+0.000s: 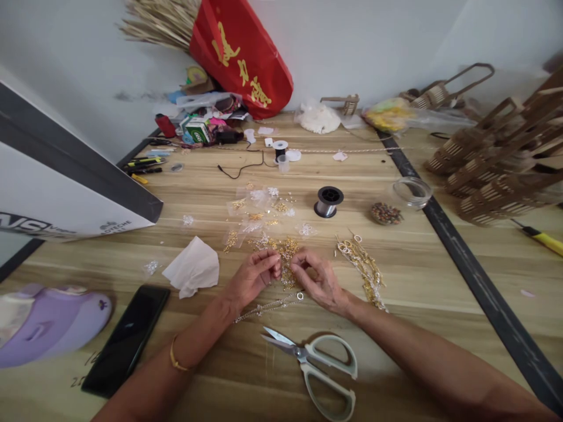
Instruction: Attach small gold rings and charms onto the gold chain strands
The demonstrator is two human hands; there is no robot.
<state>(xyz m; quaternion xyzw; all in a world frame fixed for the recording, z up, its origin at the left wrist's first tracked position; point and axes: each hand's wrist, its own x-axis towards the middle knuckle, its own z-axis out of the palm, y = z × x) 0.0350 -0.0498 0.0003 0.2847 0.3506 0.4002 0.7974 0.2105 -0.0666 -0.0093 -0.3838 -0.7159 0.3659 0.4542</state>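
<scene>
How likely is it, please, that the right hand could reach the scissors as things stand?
Probably yes. The scissors lie open on the table, just nearer the person than the right hand, with nothing standing between. The hand is busy pinching gold bits, though.

Red bag (pixel 241 55) with gold lettering, black phone (pixel 125 340), lilac cap (pixel 48 322), white-handled scissors (pixel 328 369), gold findings (pixel 287 249), wood-grain table (pixel 211 193)

I have one head-worn camera, facing forward and down across the bench (pixel 206 193) from its near edge. It sits close, yet the far edge shows.
</scene>
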